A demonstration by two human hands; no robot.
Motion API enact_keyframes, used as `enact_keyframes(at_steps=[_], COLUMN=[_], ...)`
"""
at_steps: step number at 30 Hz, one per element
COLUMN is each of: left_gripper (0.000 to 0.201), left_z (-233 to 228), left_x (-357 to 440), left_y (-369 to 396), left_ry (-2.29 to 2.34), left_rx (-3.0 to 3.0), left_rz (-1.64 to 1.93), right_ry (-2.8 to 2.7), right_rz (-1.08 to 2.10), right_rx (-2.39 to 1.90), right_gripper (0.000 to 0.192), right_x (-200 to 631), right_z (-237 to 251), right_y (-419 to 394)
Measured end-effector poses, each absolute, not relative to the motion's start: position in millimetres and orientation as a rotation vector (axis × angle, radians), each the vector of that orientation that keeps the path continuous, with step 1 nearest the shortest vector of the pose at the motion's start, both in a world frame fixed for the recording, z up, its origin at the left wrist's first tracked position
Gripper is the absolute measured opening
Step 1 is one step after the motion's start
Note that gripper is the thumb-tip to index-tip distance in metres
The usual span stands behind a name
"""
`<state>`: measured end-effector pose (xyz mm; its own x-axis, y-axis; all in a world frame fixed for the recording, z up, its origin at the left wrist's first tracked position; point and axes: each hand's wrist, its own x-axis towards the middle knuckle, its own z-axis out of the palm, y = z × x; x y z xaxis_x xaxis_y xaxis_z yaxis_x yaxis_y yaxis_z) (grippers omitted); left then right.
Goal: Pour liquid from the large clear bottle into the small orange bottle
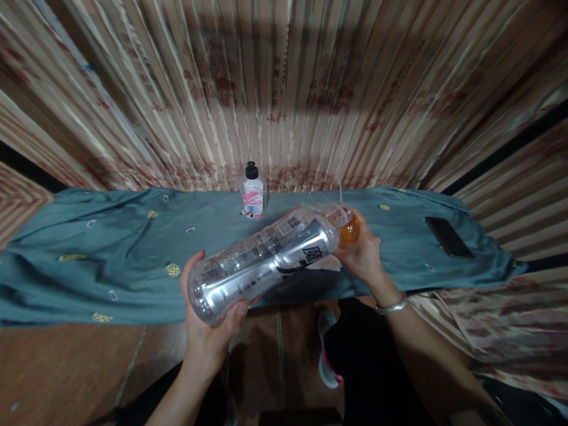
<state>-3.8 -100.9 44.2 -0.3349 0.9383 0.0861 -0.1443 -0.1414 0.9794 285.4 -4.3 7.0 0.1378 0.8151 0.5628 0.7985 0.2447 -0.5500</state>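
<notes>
My left hand [210, 331] is wrapped round the base end of a large clear plastic bottle [248, 272] with a silver label and dark characters. The bottle is tilted, its other end higher and pointing right. There my right hand [364, 251] grips a rounded, see-through amber container [349, 228], which touches or overlaps the bottle's end; I cannot tell which. A thin pale stick or tube rises behind the container. Under the bottle's right part, something flat and white [326, 264] shows, partly hidden.
A small clear bottle [253, 198] with a black cap and pink label stands upright at the back of the table, which has a teal cloth [133, 248]. A black phone [449, 237] lies at the right. A patterned curtain [284, 89] hangs behind.
</notes>
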Motion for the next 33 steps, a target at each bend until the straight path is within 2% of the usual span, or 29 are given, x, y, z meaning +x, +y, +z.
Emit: enact_keyframes(at_steps=[33], left_gripper=[0.1], left_z=[48.0], left_x=[-1.3], left_y=[-99.4], left_ry=[1.254], left_rx=[0.987], left_rz=[1.65], right_ry=[-1.629], right_rz=[0.035], right_rx=[-1.51], right_gripper=[0.086], right_x=[285.8], right_z=[5.3], right_y=[-3.7])
